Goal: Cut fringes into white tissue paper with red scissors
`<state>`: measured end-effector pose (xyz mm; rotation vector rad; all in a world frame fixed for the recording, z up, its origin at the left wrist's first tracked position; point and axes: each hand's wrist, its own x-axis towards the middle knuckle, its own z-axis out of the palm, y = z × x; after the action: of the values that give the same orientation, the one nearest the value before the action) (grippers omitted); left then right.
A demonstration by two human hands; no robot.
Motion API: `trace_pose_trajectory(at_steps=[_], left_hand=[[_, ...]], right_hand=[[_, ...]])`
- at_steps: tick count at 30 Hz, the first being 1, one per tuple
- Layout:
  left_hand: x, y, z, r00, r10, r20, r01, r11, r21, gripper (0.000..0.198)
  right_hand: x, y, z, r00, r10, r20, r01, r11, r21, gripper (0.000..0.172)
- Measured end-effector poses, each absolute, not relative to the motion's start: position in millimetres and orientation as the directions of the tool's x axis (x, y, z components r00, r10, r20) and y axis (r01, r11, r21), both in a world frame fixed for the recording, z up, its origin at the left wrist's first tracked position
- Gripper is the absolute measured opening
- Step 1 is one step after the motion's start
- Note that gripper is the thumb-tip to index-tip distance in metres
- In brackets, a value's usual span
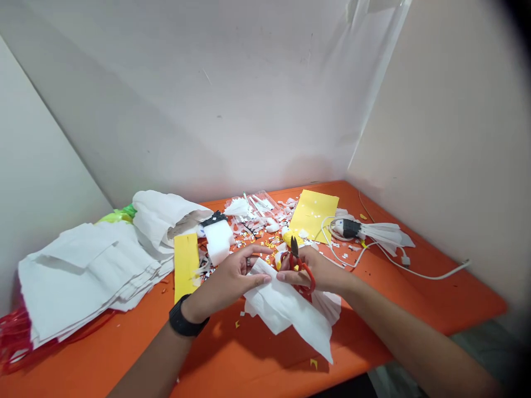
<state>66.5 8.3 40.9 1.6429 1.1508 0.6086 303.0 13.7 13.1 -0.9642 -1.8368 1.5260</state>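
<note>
No text, label, brand, number or sign can be read anywhere. The white paper (290,315) is seen blank, and no legible mark is shown on the scissors (299,266). The yellow sheet (313,213) and the yellow strip (186,262) are plain, as is the stack of white sheets (83,276); the black wristband (185,323) is too small to be read

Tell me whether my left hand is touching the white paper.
Touching. The head view shows the left hand gripping the white paper at its upper edge, no gap; the right hand holds red scissors.
</note>
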Motion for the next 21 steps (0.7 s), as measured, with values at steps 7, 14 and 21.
trace_pose_trajectory(at_steps=[7, 14, 21], left_hand=[[70.7, 8.0, 39.6, 0.441, 0.833, -0.334, 0.254, 0.241, 0.937, 0.034], [73.0, 10.1, 38.3, 0.302, 0.95, -0.075, 0.46, -0.076, 0.884, 0.039], [67.6, 8.3, 40.0, 0.244, 0.967, 0.07, 0.527, -0.193, 0.828, 0.034]], right_hand=[[302.5, 12.3, 13.1, -0.538, 0.843, -0.009, 0.228, 0.135, -0.964, 0.02], [299.7, 11.3, 12.8, -0.561, 0.826, -0.056, 0.207, 0.075, -0.975, 0.028], [299.9, 11.4, 13.3, -0.523, 0.85, -0.067, 0.235, 0.068, -0.97, 0.032]])
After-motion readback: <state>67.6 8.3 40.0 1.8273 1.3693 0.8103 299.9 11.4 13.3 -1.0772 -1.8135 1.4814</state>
